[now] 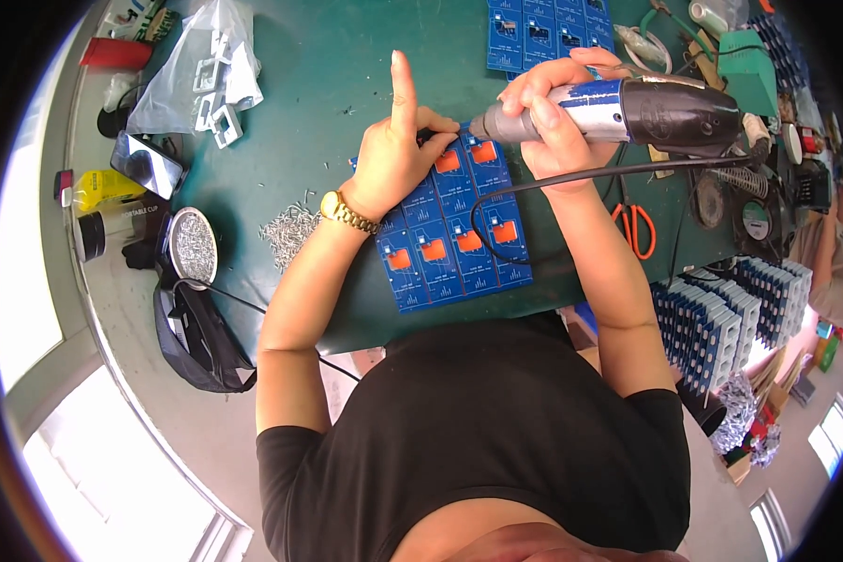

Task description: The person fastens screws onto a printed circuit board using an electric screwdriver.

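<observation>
My right hand (567, 136) is wrapped round an electric screwdriver (679, 112) with a blue and black body, held almost level and pointing left. Its tip reaches the far edge of a blue circuit board panel (448, 208), which is divided into several units with orange patches. Beside that tip, my left hand (393, 169) pinches with thumb and fingers while its index finger sticks straight up. Whatever sits in the pinch is too small to make out. A black cable (590, 174) runs across my right wrist and loops over the panel.
Loose screws (290, 231) lie left of the panel, near a round dish of screws (193, 245). A plastic bag (173, 94) with white frames is at far left. Another blue panel (539, 36) lies at the back. Orange-handled scissors (639, 229) and stacked parts (712, 323) are at right.
</observation>
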`<state>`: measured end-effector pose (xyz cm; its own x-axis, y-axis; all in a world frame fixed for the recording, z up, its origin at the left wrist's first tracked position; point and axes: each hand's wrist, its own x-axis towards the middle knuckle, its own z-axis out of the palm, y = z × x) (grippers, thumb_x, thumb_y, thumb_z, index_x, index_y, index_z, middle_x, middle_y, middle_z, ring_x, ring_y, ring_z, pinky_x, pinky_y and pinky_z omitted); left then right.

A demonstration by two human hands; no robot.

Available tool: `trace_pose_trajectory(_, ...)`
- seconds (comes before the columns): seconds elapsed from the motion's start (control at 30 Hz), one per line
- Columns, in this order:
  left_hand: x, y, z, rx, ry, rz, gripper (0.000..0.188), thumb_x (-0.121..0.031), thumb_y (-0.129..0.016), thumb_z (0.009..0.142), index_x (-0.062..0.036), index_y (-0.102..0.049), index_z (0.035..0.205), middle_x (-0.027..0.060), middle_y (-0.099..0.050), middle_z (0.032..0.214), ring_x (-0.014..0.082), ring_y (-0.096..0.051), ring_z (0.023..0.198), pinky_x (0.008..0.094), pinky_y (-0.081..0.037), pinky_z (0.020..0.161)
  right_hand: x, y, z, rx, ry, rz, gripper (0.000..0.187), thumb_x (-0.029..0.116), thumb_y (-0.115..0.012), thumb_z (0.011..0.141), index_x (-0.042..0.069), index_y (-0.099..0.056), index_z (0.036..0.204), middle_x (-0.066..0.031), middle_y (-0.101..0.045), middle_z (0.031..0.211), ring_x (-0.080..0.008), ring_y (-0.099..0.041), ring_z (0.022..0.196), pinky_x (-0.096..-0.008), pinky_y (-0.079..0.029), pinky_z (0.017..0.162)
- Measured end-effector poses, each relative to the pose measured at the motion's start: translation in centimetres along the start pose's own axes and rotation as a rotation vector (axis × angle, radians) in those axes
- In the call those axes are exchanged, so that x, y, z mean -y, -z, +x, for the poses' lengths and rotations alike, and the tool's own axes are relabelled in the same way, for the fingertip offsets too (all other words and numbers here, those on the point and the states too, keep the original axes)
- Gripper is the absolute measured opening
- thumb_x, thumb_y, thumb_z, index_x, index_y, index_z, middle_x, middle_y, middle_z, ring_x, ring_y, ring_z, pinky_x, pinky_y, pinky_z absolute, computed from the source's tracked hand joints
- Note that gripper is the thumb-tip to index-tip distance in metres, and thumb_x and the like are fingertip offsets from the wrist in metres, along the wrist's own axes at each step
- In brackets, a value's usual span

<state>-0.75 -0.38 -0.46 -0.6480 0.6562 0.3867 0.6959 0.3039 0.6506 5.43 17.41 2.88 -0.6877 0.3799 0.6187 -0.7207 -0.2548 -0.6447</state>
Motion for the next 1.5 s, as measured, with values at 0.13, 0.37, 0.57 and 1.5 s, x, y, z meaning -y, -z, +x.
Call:
trace_pose_trajectory(0.13,-0.3,0.2,0.2,0.005,-0.033,0.052,0.11,-0.005,-0.074,0.075,0.0,0.008,0.149,0.0051,-0.072,0.084,0.0233,-0.07,0.07,0.0315,-0.056,0.062,-0.2,0.2,0.2,0.02,-0.015,0.046,0.052,0.001,-0.062,0.079,0.007,-0.037,0.124,-0.0129,-0.058,0.082,-0.0234,-0.06,0.07,-0.0403,-0.052,0.069)
trace_pose_trajectory(0.37,0.0,0.1,0.2,0.014,-0.029,0.039,0.11,-0.007,-0.074,0.076,-0.0002,0.007,0.149,0.0045,-0.072,0.085,0.0231,-0.07,0.071,0.0312,-0.056,0.062,0.0,0.2,0.3,0.08,0.013,0.022,0.051,0.002,-0.063,0.079,0.007,-0.036,0.121,-0.0134,-0.058,0.082,-0.0243,-0.06,0.07,-0.0413,-0.052,0.069)
trace_pose_trajectory(0.57,-0.1,0.2,0.2,0.027,-0.001,0.044,0.109,-0.009,-0.074,0.076,-0.0002,0.008,0.149,0.004,-0.072,0.085,0.0226,-0.07,0.07,0.0311,-0.056,0.062,0.3,-0.4,0.4,0.163,0.022,-0.088,0.052,-0.001,-0.064,0.079,0.006,-0.035,0.122,-0.0118,-0.058,0.081,-0.0219,-0.06,0.069,-0.0387,-0.053,0.067)
trace_pose_trajectory(1.5,0.1,1.7,0.1,0.177,-0.115,0.053,0.042,-0.014,-0.071,0.077,-0.0083,-0.06,0.116,0.0082,-0.068,0.095,0.0279,-0.064,0.088,0.0403,-0.048,0.081,0.5,-3.7,2.4,0.395,0.023,-0.595,0.051,-0.015,-0.063,0.072,0.002,-0.04,0.114,-0.0075,-0.059,0.081,-0.0131,-0.06,0.072,-0.0271,-0.051,0.063)
